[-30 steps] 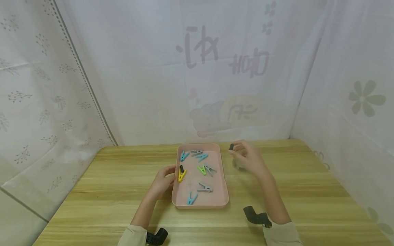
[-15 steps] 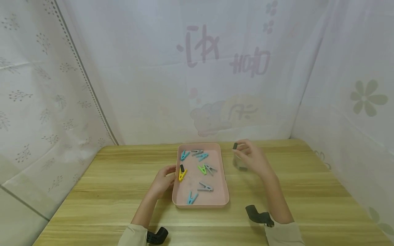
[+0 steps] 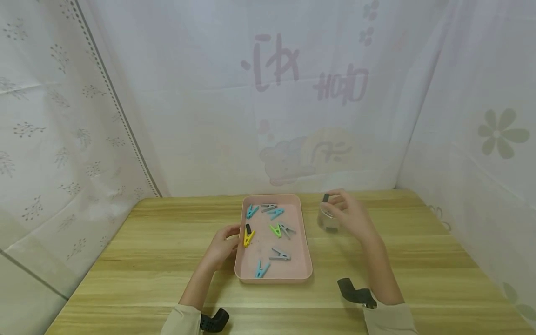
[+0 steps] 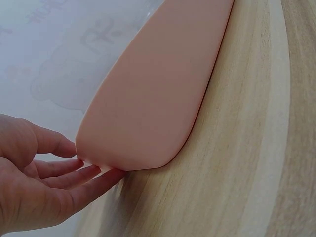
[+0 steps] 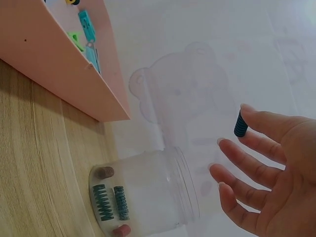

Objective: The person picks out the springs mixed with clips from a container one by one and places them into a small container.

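Observation:
My right hand point(image 3: 351, 214) pinches a dark coil spring point(image 5: 240, 124) between thumb and forefinger, with the other fingers loosely bent. It is over and beside a clear plastic jar point(image 5: 153, 185) in which several springs lie, among them a dark green spring point(image 5: 102, 202) and a red one point(image 5: 122, 230). My left hand point(image 3: 222, 246) touches the outer left wall of a pink tray point(image 4: 153, 89) with extended fingertips. In the tray lie several plastic clothespins, including a yellow clothespin point(image 3: 248, 238), a green clothespin point(image 3: 275, 230) and a grey clothespin point(image 3: 279, 254). A short dark cylinder point(image 3: 248, 228) lies by the yellow one.
The wooden table point(image 3: 159, 260) ends at a hanging white curtain point(image 3: 201, 139) behind the tray and jar. More curtain hangs on both sides. Black camera mounts stick out from both wrists, the right mount point(image 3: 356, 293) above the table.
My right hand has moved a little to the right with the spring, and more of the jar now shows beneath it. My left hand and the tray stay in place.

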The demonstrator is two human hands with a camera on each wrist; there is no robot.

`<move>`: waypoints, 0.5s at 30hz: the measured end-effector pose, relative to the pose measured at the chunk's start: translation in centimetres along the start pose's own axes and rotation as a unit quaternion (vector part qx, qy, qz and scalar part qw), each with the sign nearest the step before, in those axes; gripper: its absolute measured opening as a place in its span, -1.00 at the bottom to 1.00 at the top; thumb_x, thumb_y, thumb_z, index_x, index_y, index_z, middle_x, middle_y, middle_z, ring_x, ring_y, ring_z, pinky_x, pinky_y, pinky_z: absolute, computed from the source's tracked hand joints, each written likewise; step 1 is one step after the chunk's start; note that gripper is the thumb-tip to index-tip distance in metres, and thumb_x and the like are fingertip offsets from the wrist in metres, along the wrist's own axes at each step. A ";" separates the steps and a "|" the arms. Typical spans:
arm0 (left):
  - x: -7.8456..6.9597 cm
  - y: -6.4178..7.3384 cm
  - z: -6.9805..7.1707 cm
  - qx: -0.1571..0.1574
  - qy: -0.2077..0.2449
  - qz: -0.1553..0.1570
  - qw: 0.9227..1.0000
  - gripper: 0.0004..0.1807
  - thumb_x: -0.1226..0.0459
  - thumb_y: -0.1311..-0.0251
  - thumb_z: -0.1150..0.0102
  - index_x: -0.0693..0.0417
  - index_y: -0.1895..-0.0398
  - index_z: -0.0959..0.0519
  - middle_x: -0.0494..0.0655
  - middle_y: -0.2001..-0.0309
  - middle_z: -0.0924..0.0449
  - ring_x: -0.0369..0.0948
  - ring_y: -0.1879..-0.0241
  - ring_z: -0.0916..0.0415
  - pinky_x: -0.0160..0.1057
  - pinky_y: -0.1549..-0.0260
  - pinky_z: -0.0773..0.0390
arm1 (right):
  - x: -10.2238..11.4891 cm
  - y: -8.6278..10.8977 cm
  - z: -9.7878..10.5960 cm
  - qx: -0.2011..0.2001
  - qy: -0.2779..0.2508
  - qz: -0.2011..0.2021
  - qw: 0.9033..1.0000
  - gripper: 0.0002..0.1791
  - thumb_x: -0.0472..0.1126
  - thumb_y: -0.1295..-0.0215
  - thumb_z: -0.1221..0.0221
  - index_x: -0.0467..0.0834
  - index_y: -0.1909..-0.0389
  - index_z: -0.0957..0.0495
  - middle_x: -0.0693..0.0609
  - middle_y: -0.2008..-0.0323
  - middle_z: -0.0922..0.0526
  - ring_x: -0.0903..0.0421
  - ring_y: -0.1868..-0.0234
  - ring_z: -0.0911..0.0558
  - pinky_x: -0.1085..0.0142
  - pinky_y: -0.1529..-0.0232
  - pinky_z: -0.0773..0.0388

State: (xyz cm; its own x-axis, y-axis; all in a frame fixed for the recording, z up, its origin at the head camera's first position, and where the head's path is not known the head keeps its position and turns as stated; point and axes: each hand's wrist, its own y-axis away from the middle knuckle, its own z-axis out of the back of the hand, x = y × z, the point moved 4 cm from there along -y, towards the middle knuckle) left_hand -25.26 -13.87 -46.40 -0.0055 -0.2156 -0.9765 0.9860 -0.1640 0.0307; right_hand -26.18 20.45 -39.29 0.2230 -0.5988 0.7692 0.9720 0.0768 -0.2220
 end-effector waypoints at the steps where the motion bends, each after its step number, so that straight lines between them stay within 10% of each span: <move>1: -0.1 0.0 0.0 -0.001 0.001 0.002 1.000 -0.52 0.40 -0.42 0.01 0.46 -0.34 -0.34 0.43 -0.32 -0.34 0.21 -0.10 -0.54 0.09 0.04 -0.65 | -0.1 -0.1 0.1 0.000 0.000 -0.001 1.000 -0.46 0.08 -0.45 -0.14 -0.14 -0.29 -0.40 -0.27 -0.14 -0.59 -0.26 -0.14 -0.56 -0.14 -0.05 -0.57; 15: -0.3 0.3 -0.1 0.004 -0.005 0.003 1.000 -0.51 0.38 -0.43 0.03 0.45 -0.35 -0.33 0.42 -0.34 -0.32 0.24 -0.18 -0.48 0.12 -0.04 -0.61 | -0.6 -0.1 0.6 -0.009 -0.009 -0.003 1.000 -0.50 0.04 -0.44 -0.18 -0.17 -0.24 -0.43 -0.29 -0.11 -0.60 -0.23 -0.09 -0.58 -0.04 0.06 -0.62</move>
State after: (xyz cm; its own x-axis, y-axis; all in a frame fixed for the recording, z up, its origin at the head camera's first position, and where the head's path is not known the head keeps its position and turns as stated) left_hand -24.92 -13.78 -46.10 -0.0017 -0.2253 -0.9743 0.9845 -0.1711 0.0379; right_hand -26.36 21.31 -39.37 0.2191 -0.5852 0.7807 0.9719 0.0599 -0.2278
